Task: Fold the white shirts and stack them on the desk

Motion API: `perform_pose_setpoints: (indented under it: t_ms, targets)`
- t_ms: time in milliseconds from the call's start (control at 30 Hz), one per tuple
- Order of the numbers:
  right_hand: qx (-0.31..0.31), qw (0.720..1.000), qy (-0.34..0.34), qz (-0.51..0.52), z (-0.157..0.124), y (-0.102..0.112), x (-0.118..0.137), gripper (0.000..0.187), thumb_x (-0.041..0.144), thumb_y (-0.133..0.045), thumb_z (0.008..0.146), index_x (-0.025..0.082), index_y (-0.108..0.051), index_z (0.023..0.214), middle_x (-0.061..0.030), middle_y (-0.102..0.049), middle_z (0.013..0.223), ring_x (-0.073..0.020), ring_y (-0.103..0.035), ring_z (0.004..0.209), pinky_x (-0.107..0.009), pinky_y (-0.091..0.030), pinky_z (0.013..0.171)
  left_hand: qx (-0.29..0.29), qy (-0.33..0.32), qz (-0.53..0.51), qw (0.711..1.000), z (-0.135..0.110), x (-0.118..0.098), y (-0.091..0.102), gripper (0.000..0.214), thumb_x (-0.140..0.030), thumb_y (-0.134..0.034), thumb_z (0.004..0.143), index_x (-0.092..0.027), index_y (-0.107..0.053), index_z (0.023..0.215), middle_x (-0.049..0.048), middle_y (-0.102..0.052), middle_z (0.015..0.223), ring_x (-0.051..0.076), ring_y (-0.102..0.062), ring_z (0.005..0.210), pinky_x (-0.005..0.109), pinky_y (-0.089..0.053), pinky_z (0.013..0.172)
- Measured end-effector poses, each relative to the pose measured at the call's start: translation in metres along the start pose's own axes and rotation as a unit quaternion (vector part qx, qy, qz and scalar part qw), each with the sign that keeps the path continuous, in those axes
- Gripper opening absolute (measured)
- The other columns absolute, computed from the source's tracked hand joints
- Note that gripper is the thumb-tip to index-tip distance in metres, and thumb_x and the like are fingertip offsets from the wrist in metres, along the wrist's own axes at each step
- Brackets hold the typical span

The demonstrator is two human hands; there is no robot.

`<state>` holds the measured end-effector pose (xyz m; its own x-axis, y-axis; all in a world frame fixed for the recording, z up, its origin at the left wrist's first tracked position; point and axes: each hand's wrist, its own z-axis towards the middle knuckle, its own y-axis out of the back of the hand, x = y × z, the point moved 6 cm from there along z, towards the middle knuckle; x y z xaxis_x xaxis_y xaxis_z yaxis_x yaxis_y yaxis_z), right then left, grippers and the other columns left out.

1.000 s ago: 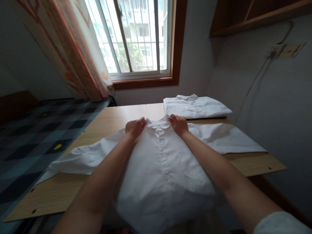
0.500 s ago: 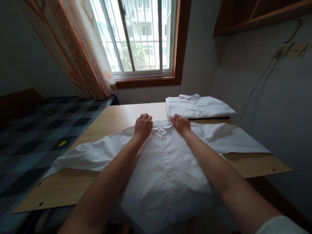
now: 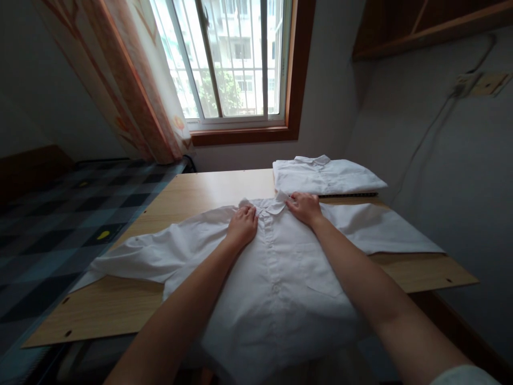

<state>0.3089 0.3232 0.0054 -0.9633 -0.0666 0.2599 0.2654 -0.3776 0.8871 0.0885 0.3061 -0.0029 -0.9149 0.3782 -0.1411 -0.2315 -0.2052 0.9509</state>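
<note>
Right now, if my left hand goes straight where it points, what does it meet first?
Your left hand would most likely meet the collar of the spread white shirt; the exact depth is unclear.

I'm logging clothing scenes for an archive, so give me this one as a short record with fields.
Garment: white shirt, spread front up, buttoned placket visible
Left hand: on the shirt, beside its collar
Right hand: at the collar's right side
Surface: wooden board
Behind right hand: folded white shirt
Beyond: window
</note>
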Motion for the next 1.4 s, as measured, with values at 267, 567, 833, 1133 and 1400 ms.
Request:
perform_pose_setpoints:
  t_ms: [267,567,833,1133,1400]
  targets:
    - [0.079,0.996,-0.035,-0.002,0.0,0.018,-0.034,0.039,0.057,-0.059,0.085,0.025,-0.072,0.102,-0.0069,-0.074,0.102,-0.0255,-0.064,0.101,-0.035,-0.039,0.086,0.094,0.07,0.003,0.993,-0.003,0.003,-0.006,0.051,-0.036,-0.028,0.1,-0.024,-0.038,0.149,0.006,-0.028,0.161,0.025,-0.022,0.149,0.061,-0.015,0.118]
    - [0.004,0.986,-0.131,-0.102,0.0,0.04,-0.048,0.02,0.028,-0.064,0.084,0.017,-0.073,0.098,-0.0173,-0.063,0.118,-0.0351,-0.051,0.116,-0.047,-0.04,0.093,0.103,0.071,-0.003,0.992,-0.003,0.001,-0.004,0.051,-0.037,-0.027,0.1,-0.028,-0.039,0.148,0.006,-0.025,0.161,0.027,-0.019,0.15,0.068,-0.012,0.115]
    - [0.087,0.983,0.158,0.028,-0.008,0.01,0.048,0.033,0.011,-0.047,0.089,0.017,-0.074,0.106,-0.0095,-0.071,0.11,-0.0201,-0.062,0.103,-0.027,-0.043,0.093,0.098,0.063,-0.006,0.993,-0.003,0.001,-0.002,0.05,-0.037,-0.029,0.1,-0.025,-0.041,0.147,0.0075,-0.028,0.16,0.027,-0.021,0.149,0.066,-0.013,0.116]
    - [0.115,0.972,0.206,0.01,-0.017,-0.002,0.053,0.033,0.013,-0.046,0.091,0.019,-0.07,0.113,-0.0081,-0.069,0.117,-0.0192,-0.058,0.112,-0.027,-0.041,0.098,0.098,0.06,-0.003,0.993,-0.003,0.001,-0.001,0.049,-0.037,-0.032,0.099,-0.025,-0.042,0.146,0.0083,-0.03,0.16,0.027,-0.022,0.149,0.066,-0.014,0.115]
    - [0.116,0.979,0.166,0.037,-0.015,-0.009,0.047,0.033,0.012,-0.049,0.088,0.022,-0.066,0.114,-0.0069,-0.067,0.121,-0.0208,-0.053,0.12,-0.033,-0.036,0.102,0.044,0.035,0.018,0.998,-0.003,-0.002,0.003,0.046,-0.034,-0.037,0.097,-0.023,-0.048,0.141,0.0108,-0.041,0.154,0.03,-0.029,0.145,0.068,-0.013,0.115]
